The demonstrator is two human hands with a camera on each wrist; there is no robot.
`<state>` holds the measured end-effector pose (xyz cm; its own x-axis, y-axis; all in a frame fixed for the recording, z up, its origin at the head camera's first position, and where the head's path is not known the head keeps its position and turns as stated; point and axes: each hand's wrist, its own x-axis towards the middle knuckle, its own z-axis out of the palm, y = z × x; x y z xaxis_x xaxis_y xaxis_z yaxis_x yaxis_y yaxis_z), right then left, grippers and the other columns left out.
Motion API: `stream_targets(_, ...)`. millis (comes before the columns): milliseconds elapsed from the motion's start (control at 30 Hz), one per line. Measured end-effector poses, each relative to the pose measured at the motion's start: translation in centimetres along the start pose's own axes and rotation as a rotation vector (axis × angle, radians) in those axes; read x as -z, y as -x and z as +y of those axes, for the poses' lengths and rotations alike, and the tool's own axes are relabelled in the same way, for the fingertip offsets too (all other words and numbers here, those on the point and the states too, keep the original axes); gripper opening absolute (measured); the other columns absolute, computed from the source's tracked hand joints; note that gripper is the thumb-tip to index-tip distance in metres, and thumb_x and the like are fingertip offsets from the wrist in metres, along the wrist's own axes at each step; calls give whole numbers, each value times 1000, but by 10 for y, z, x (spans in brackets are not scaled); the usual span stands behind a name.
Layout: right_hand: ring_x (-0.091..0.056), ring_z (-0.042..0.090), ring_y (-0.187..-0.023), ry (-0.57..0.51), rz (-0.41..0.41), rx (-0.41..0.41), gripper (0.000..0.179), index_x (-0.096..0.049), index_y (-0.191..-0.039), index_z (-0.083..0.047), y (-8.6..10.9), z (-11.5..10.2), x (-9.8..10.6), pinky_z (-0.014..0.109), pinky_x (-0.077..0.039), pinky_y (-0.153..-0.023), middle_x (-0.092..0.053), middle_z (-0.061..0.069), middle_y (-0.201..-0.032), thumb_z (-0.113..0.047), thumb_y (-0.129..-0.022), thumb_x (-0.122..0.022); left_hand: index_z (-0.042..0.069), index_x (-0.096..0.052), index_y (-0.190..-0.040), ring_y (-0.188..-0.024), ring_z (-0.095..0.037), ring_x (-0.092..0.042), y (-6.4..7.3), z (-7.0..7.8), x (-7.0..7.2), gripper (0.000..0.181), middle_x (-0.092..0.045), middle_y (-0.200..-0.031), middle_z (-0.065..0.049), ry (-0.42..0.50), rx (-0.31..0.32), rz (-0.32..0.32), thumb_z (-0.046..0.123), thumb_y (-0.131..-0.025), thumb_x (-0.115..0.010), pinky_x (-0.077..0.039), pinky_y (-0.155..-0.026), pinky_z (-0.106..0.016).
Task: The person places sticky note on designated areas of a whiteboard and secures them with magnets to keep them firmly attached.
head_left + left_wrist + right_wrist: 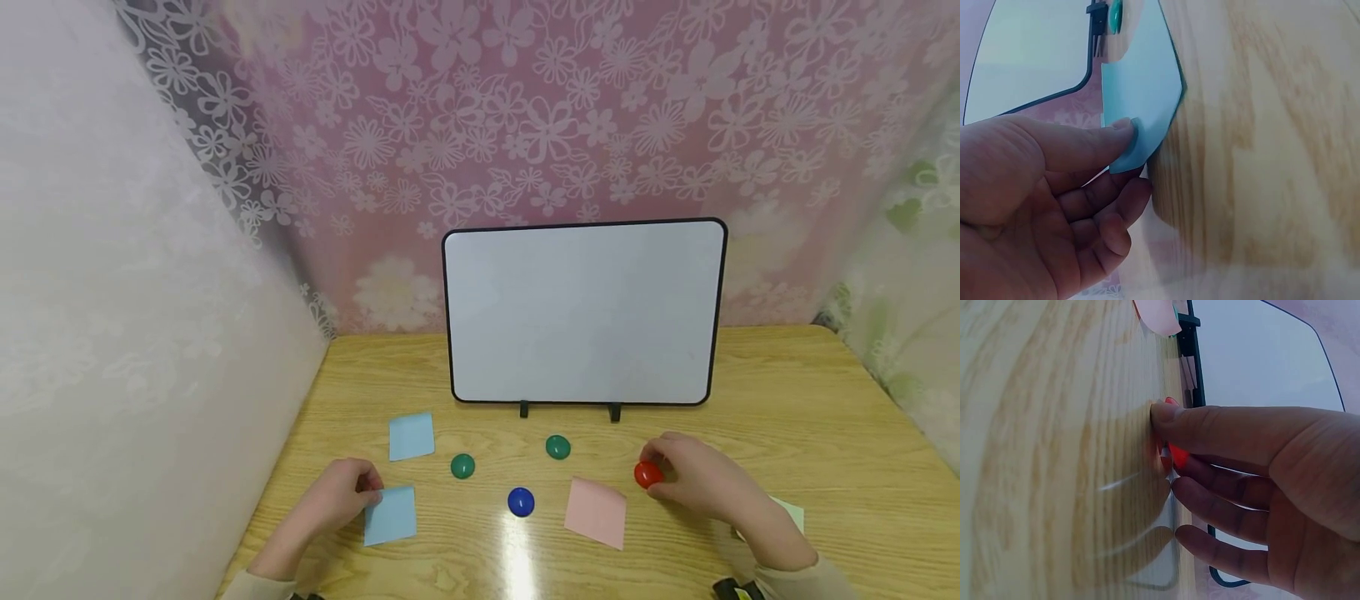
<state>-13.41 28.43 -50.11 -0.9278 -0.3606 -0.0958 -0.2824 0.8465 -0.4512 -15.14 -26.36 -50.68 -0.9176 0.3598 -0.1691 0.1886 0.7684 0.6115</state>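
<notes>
My left hand pinches the left edge of a light blue sticky note at the table's front left. In the left wrist view the thumb lies on top of the note, with fingers beneath its edge. At the right, my right hand holds a round red magnet-like disc between thumb and fingers, at the tabletop. The right wrist view shows the red disc partly hidden behind the thumb. Left of that hand lies a pink sticky note.
A second blue note lies farther back. Two green discs and a blue disc rest mid-table. Behind them stands a whiteboard on small black feet. A pale green note is partly hidden by the right forearm.
</notes>
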Motion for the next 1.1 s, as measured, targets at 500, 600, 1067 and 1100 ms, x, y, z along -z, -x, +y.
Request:
stream_targets(500, -62, 10, -87, -22, 3, 8, 37, -74, -109, -11, 0, 0, 1, 38, -58, -77, -67, -8, -98, -22, -81, -96, 11, -69, -96, -76, -13, -58, -2, 2, 4, 9, -65, -83, 5, 15, -11, 54, 4, -99, -74, -50, -67, -28)
stream_targets(600, -62, 11, -88, -33, 3, 0, 37, -74, -109, -11, 0, 1, 1, 39, -58, -78, -68, -8, -99, -23, -81, -95, 11, -69, -98, -76, -12, -58, -3, 3, 4, 9, -65, -84, 5, 24, -6, 64, 4, -100, -73, -50, -68, -28)
stream_targets(1067, -65, 12, -91, -113, 23, 0, 40, -73, -115, -9, 2, 2, 1, 36, -57, -80, -68, -10, -100, -26, -85, -93, 16, -76, -106, -87, -16, -58, -9, 9, 1, 5, -70, -97, 5, 217, 102, 219, 13, -103, -74, -49, -73, -29)
stream_targets(1100, -65, 12, -91, -119, 27, 1, 40, -73, -116, -8, 2, 2, 1, 36, -57, -79, -69, -9, -101, -25, -85, -93, 16, -76, -107, -87, -16, -59, -10, 9, 0, 5, -70, -97, 4, 232, 107, 238, 14, -103, -73, -49, -73, -29)
